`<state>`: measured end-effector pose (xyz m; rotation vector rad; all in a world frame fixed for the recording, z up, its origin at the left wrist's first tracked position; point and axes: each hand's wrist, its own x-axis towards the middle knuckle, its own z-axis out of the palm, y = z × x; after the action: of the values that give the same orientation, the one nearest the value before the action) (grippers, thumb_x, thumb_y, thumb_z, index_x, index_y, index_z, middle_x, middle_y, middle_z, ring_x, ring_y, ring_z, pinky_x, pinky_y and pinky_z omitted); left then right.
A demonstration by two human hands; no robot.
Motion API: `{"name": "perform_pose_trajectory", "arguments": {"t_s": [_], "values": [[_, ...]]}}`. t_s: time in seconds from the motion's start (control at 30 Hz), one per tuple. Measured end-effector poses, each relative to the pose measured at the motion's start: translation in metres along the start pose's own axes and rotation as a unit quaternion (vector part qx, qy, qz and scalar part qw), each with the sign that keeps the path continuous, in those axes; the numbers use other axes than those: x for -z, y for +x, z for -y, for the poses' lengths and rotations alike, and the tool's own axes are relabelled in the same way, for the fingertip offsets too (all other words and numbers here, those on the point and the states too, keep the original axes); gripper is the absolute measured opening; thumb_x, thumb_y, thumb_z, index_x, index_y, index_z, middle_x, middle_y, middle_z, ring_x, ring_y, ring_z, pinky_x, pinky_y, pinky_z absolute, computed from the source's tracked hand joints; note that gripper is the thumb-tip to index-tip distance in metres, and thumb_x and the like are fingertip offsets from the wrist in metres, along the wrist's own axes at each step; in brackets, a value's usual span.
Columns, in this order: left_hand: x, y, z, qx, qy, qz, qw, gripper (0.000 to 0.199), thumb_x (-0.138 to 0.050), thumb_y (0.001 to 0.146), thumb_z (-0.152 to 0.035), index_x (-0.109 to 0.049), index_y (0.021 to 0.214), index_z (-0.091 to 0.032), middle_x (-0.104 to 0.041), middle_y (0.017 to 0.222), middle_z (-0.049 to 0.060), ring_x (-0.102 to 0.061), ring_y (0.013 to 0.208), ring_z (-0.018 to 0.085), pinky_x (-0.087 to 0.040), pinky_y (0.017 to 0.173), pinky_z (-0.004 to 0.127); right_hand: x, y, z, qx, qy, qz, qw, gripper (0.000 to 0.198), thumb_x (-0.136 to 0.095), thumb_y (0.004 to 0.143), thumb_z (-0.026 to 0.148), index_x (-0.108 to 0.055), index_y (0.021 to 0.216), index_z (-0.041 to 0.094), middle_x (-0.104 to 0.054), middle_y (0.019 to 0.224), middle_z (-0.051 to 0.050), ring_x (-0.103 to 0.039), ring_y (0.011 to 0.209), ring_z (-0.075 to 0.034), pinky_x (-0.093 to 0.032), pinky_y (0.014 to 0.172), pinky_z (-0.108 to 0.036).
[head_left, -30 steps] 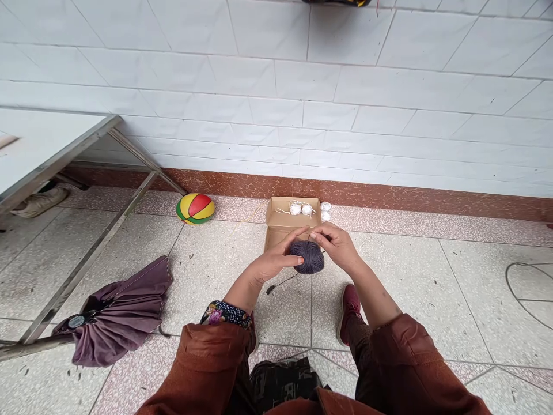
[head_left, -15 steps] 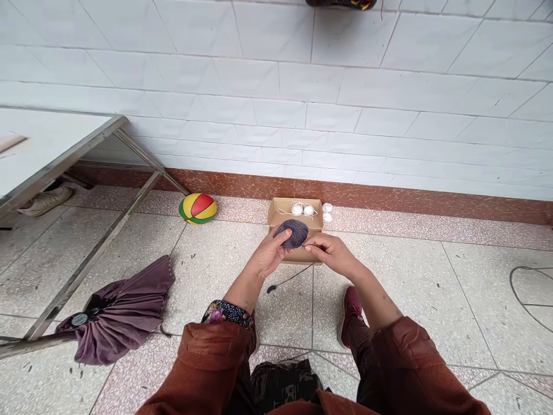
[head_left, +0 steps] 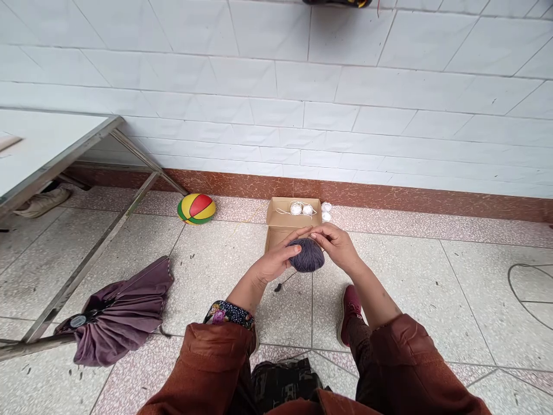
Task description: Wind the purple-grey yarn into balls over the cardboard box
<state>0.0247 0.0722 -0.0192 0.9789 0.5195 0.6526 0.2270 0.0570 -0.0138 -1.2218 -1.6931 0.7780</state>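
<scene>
My left hand [head_left: 276,259] grips a dark grey-purple ball of yarn [head_left: 307,256], its thumb lying over the near side. At the ball's upper right, my right hand [head_left: 339,246] is closed in a pinch; the strand between its fingertips is too thin to make out clearly. A loose yarn end [head_left: 279,287] hangs below the ball over the floor. Behind both hands an open cardboard box [head_left: 275,213] stands on the floor, partly hidden by them. Small white yarn balls [head_left: 296,208] lie in its far part, with two more white balls [head_left: 326,211] just right of it.
A red, yellow and green ball [head_left: 196,208] rests near the wall. To the left are a folded purple umbrella [head_left: 123,317] and a metal-framed table [head_left: 56,135]. A thin wire loop [head_left: 518,294] lies at the far right. My shoe [head_left: 352,314] stands below the right hand.
The yarn ball has shifted right and toward me and turned in my left hand. My right hand has risen from the ball's lower right to its upper right. The dangling end has swung slightly right.
</scene>
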Motion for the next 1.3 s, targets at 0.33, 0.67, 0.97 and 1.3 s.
{"name": "perform_pose_trajectory", "arguments": {"t_s": [0.33,0.67,0.97,1.3], "values": [[0.004,0.001,-0.003,-0.019,-0.12,-0.051,0.991,0.075,-0.08,0.071,-0.037,-0.05,0.138,-0.024,-0.065,0.124,0.013,-0.067,0.098,0.026,-0.051,0.078,0.036,-0.007,-0.002,-0.01,-0.005,-0.047,0.023,0.999,0.017,-0.05,0.094,0.023,-0.066,0.09,0.022,-0.069,0.086,-0.004,-0.063,0.082,-0.019,-0.048,0.075,-0.031],[0.012,0.009,-0.005,-0.051,-0.036,-0.228,0.972,0.052,-0.078,0.073,-0.033,-0.056,0.119,-0.023,-0.068,0.103,0.004,-0.066,0.08,0.016,-0.048,0.067,0.027,-0.004,-0.006,0.011,0.034,-0.003,0.122,0.992,0.016,-0.056,0.096,0.031,-0.069,0.095,0.021,-0.069,0.083,-0.002,-0.062,0.073,-0.016,-0.047,0.069,-0.028],[0.004,0.005,-0.007,0.009,0.277,-0.098,0.956,0.053,-0.079,0.07,-0.034,-0.06,0.117,-0.019,-0.065,0.11,0.007,-0.058,0.103,0.024,-0.043,0.096,0.041,0.009,-0.003,0.015,0.013,0.032,0.023,0.999,0.019,-0.058,0.096,0.036,-0.072,0.091,0.024,-0.071,0.088,-0.003,-0.065,0.084,-0.017,-0.049,0.079,-0.031],[0.0,-0.001,-0.002,-0.025,-0.04,0.007,0.999,0.07,-0.075,0.076,-0.033,-0.048,0.14,-0.028,-0.059,0.132,0.01,-0.059,0.115,0.029,-0.046,0.093,0.039,-0.001,-0.001,-0.006,-0.091,-0.008,-0.026,0.996,0.022,-0.055,0.093,0.035,-0.066,0.08,0.021,-0.065,0.075,-0.001,-0.058,0.069,-0.016,-0.044,0.066,-0.027]]}}
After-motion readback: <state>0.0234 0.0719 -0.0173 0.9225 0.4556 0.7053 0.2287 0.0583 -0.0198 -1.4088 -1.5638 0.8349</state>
